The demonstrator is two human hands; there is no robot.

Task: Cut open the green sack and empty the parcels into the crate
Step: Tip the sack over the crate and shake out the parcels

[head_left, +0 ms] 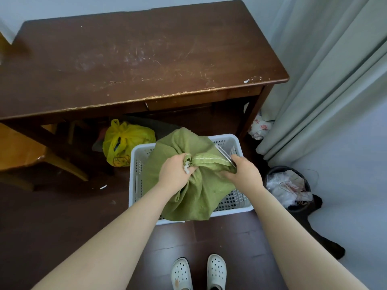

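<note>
1. I am looking down on the green sack [188,185]. It is sitting in the white perforated crate [236,141] on the dark floor, just on the near side of the brown table [136,59], and its cloth is spilling over the crate's near rim.
2. The left hand [176,174] is gripping the bunched neck of the sack with its fingers curled round the gather, at the left end of a pale seam. A white string [187,167] is showing at the knuckles.
3. The right hand [245,174] is holding a slim metal tool [225,154] in curled fingers. The tool is lying against the right end of that seam, angling far and left. I cannot tell whether it is a knife or scissors.
4. The sack's mouth is sitting gathered shut, and the cloth is hiding whatever is inside.
5. A yellow plastic bag [125,139] is lying under the table, left of the crate.
6. A dark waste bin [289,185] with crumpled plastic in it is standing right of the crate, near the pale curtain [324,80].
7. Two white clogs [181,273] are standing on the near side of the crate.
</note>
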